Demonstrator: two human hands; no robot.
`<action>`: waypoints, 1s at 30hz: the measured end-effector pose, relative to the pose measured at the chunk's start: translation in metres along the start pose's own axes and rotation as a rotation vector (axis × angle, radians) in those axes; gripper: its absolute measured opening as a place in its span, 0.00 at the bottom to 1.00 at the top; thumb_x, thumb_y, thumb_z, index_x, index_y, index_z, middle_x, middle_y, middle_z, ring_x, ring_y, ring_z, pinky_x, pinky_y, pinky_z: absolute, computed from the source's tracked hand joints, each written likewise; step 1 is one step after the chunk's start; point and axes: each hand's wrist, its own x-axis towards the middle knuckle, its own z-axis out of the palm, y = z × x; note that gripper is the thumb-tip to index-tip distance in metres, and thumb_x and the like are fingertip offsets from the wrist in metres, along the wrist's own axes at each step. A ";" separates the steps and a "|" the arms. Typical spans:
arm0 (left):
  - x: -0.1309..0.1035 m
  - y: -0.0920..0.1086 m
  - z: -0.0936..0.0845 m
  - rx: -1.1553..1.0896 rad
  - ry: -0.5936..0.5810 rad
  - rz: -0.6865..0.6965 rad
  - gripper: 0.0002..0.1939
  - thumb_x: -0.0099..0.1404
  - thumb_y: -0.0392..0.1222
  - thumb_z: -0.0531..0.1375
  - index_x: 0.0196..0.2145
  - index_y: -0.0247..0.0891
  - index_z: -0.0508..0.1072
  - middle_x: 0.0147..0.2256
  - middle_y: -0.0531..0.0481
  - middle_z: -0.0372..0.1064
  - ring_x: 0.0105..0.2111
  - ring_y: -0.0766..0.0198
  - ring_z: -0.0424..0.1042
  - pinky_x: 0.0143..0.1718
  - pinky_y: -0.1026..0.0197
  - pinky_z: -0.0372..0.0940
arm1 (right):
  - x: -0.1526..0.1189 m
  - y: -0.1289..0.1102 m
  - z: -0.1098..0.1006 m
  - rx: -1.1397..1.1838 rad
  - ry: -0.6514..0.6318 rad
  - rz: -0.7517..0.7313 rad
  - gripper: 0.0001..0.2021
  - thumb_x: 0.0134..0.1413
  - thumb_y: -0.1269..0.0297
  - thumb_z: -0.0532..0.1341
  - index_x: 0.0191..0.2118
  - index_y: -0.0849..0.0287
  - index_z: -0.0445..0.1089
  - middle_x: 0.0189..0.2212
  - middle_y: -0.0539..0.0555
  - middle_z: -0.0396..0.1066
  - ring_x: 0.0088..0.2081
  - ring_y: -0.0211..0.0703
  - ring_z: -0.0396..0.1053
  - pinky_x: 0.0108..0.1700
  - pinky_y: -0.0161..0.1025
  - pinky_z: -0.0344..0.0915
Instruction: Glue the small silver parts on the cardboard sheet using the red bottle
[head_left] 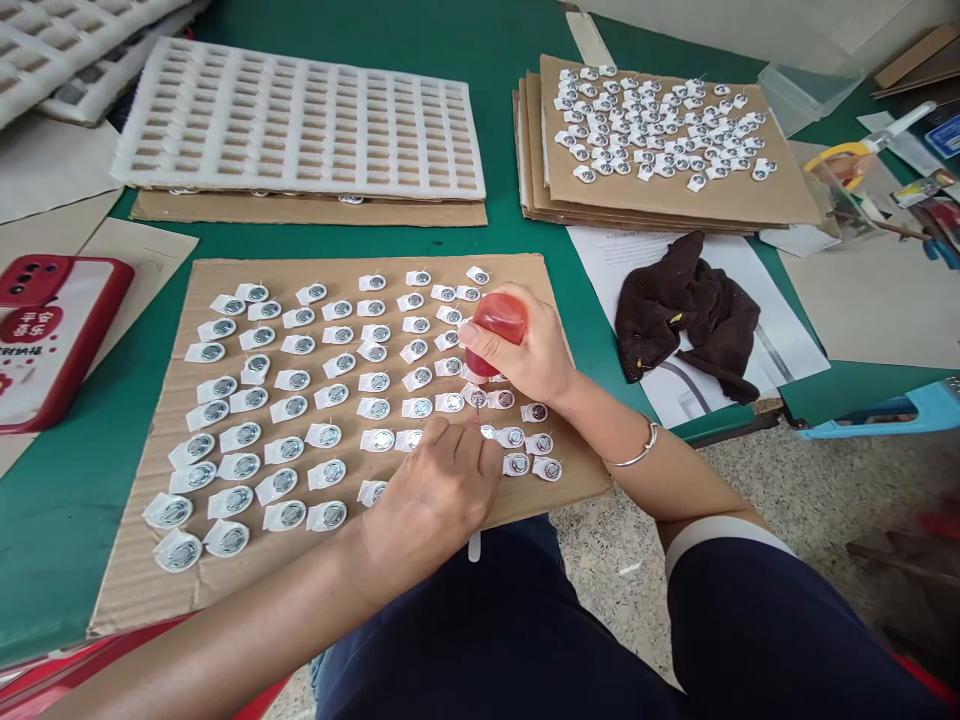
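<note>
On the cardboard sheet (pixel 292 555) lie several rows of small white tabs (pixel 375 408), each with a round, dark-printed disc. My right hand (pixel 536 350) is wrapped round a red, soft-looking squeeze bottle (pixel 501 318), tilted nozzle-down over a tab near the sheet's right side. My left hand (pixel 442 480) is closed just below, its fingertips at that same tab. A pale, flat end of a thin tool (pixel 474 546) sticks out beneath the left hand; its kind is hidden by the fingers. Whether the bottle's nozzle touches the disc I cannot tell.
Behind stands a white foam tray (pixel 300 125) on cardboard. Stacked cardboard (pixel 667 195) at back right bears more tabs. A dark brown cloth (pixel 686 315) lies on printed paper (pixel 600 260). A red-cased phone (pixel 60 330) sits at left; scissors (pixel 847 160) stand in a clear container at right.
</note>
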 end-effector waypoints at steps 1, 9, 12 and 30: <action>0.000 0.000 0.000 0.004 -0.003 0.001 0.09 0.57 0.23 0.50 0.25 0.35 0.60 0.23 0.47 0.61 0.25 0.60 0.63 0.29 0.56 0.63 | 0.000 0.000 0.000 0.000 0.002 -0.002 0.15 0.47 0.50 0.60 0.28 0.57 0.62 0.24 0.48 0.65 0.26 0.35 0.63 0.32 0.38 0.65; 0.000 0.000 0.000 0.001 -0.011 0.007 0.09 0.55 0.22 0.51 0.25 0.35 0.60 0.24 0.47 0.62 0.25 0.59 0.63 0.28 0.56 0.63 | 0.000 0.000 0.000 0.040 -0.041 0.026 0.13 0.48 0.51 0.59 0.30 0.56 0.60 0.20 0.45 0.66 0.23 0.36 0.66 0.30 0.38 0.65; 0.000 0.000 -0.001 0.011 -0.014 0.012 0.09 0.56 0.23 0.52 0.25 0.35 0.60 0.24 0.47 0.62 0.26 0.60 0.63 0.29 0.56 0.64 | 0.000 0.000 0.000 0.076 -0.065 0.048 0.12 0.49 0.52 0.58 0.30 0.55 0.60 0.16 0.44 0.65 0.21 0.36 0.66 0.28 0.39 0.65; 0.002 -0.002 -0.005 -0.014 0.036 0.025 0.10 0.57 0.23 0.52 0.23 0.34 0.61 0.23 0.48 0.60 0.25 0.60 0.62 0.30 0.55 0.64 | 0.002 0.005 -0.001 -0.012 0.021 -0.036 0.14 0.46 0.51 0.61 0.28 0.56 0.62 0.25 0.48 0.65 0.27 0.36 0.64 0.33 0.38 0.65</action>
